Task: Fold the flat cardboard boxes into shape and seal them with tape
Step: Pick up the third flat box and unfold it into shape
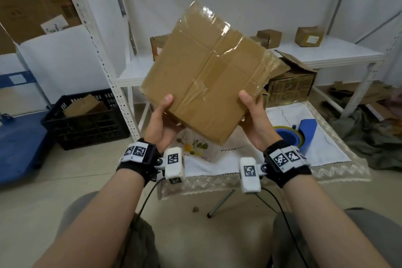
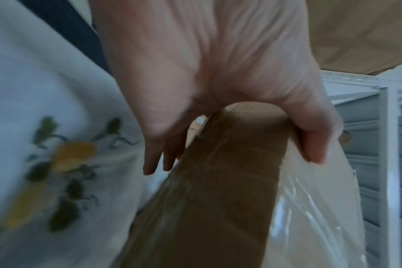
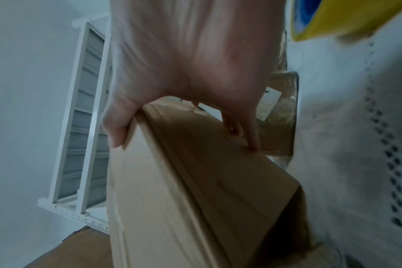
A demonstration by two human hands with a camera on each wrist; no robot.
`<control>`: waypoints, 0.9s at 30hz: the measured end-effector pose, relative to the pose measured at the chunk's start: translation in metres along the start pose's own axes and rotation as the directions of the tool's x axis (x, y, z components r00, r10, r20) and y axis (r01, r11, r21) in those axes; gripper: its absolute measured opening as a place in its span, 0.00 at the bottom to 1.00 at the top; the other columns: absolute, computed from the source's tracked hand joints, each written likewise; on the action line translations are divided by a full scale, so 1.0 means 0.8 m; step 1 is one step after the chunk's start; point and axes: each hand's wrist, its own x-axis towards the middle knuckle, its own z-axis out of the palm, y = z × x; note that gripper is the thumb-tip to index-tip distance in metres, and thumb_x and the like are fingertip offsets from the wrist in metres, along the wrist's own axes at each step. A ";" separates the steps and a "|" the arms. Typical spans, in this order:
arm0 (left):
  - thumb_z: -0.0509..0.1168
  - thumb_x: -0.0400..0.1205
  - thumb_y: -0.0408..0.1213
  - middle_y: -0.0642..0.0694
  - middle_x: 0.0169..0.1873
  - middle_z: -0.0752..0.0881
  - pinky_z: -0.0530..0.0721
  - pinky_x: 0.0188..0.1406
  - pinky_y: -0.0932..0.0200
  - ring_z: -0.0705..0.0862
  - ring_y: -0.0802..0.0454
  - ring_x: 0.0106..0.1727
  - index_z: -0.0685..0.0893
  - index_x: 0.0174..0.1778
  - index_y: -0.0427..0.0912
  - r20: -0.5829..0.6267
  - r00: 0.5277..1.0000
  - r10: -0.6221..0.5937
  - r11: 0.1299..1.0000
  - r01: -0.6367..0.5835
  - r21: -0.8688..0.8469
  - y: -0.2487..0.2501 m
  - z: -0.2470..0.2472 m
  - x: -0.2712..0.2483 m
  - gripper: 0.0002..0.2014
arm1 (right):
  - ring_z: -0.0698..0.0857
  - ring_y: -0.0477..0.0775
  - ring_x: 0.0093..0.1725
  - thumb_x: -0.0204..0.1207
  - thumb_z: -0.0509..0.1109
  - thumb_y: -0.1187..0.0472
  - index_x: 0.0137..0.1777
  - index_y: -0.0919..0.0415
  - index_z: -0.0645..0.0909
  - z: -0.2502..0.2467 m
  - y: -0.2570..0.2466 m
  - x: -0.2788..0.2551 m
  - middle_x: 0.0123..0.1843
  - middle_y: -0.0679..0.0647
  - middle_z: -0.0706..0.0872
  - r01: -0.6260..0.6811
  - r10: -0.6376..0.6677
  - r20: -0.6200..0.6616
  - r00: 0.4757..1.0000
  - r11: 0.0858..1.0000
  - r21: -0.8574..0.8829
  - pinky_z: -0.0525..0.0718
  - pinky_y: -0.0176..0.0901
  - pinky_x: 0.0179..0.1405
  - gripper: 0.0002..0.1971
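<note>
A folded brown cardboard box [image 1: 202,72], crossed with clear tape, is held up in the air and tilted, its taped face toward me. My left hand [image 1: 162,122] grips its near left edge, thumb on the face and fingers underneath. My right hand [image 1: 253,121] grips the near right edge the same way. In the left wrist view the box [image 2: 223,199] runs away from the left hand [image 2: 218,90], thumb on the shiny taped face. In the right wrist view the right hand [image 3: 186,72] clamps the box [image 3: 195,181]. A blue tape dispenser [image 1: 304,135] with a yellow-edged roll lies on the cloth.
A small table with a white embroidered cloth [image 1: 250,159] stands below the box. White metal shelving [image 1: 326,50] behind carries small boxes and an open printed carton [image 1: 291,85]. A black crate [image 1: 87,119] with cardboard sits on the floor at left, beside a blue cart [image 1: 19,146].
</note>
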 end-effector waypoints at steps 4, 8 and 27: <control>0.78 0.69 0.65 0.35 0.76 0.79 0.77 0.73 0.28 0.76 0.33 0.77 0.69 0.83 0.45 -0.046 0.997 -0.065 0.998 0.065 0.004 -0.021 -0.021 -0.006 0.50 | 0.88 0.53 0.63 0.61 0.84 0.49 0.85 0.44 0.56 -0.012 0.000 0.002 0.71 0.52 0.85 0.020 -0.021 -0.051 0.998 1.000 -0.022 0.83 0.65 0.71 0.54; 0.55 0.78 0.76 0.37 0.77 0.78 0.82 0.70 0.41 0.80 0.40 0.75 0.68 0.85 0.44 -0.258 0.965 -0.055 0.997 0.068 0.040 -0.026 -0.051 0.010 0.47 | 0.88 0.53 0.64 0.59 0.85 0.49 0.87 0.45 0.54 -0.023 -0.001 0.007 0.75 0.57 0.81 0.054 -0.056 -0.056 0.997 0.997 -0.048 0.84 0.62 0.71 0.58; 0.65 0.84 0.28 0.28 0.65 0.85 0.85 0.59 0.48 0.84 0.41 0.55 0.81 0.65 0.23 -0.528 0.840 -0.122 0.560 0.498 0.663 -0.037 -0.084 0.032 0.15 | 0.82 0.60 0.74 0.62 0.84 0.57 0.87 0.47 0.54 -0.050 0.026 0.004 0.78 0.58 0.80 -0.005 0.006 0.006 1.000 0.992 -0.123 0.83 0.57 0.72 0.56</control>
